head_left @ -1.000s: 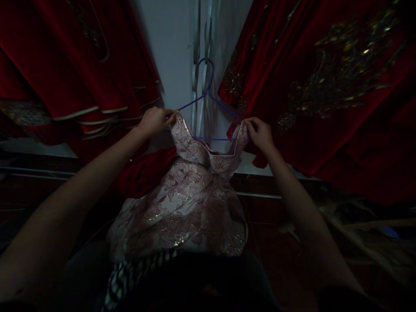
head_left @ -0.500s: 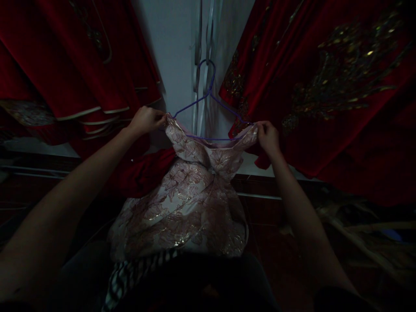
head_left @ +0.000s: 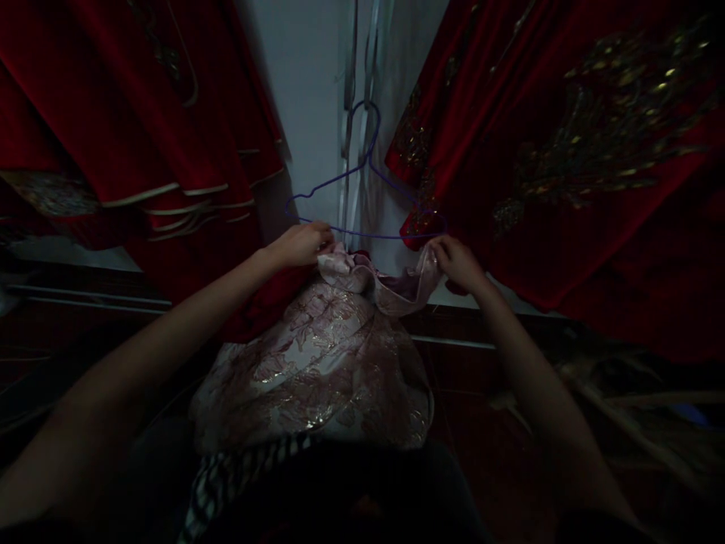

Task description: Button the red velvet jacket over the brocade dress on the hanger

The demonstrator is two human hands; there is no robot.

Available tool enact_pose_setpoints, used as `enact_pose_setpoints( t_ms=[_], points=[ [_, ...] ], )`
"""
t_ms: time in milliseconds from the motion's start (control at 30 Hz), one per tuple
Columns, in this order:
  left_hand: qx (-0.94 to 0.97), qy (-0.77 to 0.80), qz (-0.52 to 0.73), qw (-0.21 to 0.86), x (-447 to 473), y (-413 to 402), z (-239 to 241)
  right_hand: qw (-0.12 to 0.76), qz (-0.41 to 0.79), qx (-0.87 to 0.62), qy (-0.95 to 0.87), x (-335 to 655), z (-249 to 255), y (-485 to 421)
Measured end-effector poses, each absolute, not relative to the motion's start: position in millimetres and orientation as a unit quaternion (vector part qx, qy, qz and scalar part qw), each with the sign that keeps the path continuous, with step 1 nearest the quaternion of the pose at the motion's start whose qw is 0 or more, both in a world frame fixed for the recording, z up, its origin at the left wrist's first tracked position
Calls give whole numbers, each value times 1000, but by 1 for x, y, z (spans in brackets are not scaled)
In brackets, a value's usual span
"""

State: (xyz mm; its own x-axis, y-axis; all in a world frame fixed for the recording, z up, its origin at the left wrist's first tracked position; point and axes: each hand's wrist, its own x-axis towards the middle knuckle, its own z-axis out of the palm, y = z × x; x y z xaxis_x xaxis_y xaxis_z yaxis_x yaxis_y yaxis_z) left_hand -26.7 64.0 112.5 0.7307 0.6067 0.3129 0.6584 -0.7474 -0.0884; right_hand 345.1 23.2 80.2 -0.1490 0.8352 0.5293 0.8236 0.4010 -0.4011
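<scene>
Nearest the camera: a striped cloth (head_left: pixel 243 468) lies at the bottom edge, dim, and I cannot tell what it belongs to. Above it the pink brocade dress (head_left: pixel 322 355) spreads its skirt wide towards me, with the bodice bunched at the far end.

Both forearms reach forward along the skirt. The left hand (head_left: pixel 300 245) is clenched on the left shoulder of the dress, knuckles just under the bottom bar of the hanger (head_left: pixel 367 160). The right hand (head_left: pixel 456 261) pinches the right shoulder edge in closed fingers, near the hanger's right end. I cannot tell whether either hand also touches the wire.

Change noted: a second ago both shoulders were stretched over the hanger's ends, with the bar running inside the neckline. Now the shoulders have dropped below the bar and crumpled inwards, and the purple wire shows bare all round. My reading is that the dress is off the hanger and carried by the two hands alone, while the hanger hangs by its own hook.

Containers: I see no box, bag or basket. The only carrier is the hanger, which holds nothing.

Further back, the hook sits over pale metal strips (head_left: pixel 354 75) running up a grey wall (head_left: pixel 306 91). Red garments (head_left: pixel 141 113) with pale trim hang on the left, and a red embroidered garment (head_left: pixel 566 151) with gold work hangs on the right. The floor (head_left: pixel 487 423) below is dark.
</scene>
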Motion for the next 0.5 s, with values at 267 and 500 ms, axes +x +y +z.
enact_pose_setpoints(
  t_ms=[267,500],
  points=[
    [-942,-245,-224,45,21,82,90,389,-135,-604,-682,359,102,37],
    [-938,-236,-253,7,3,62,83,402,-144,-668,-609,401,89,60]
  ],
)
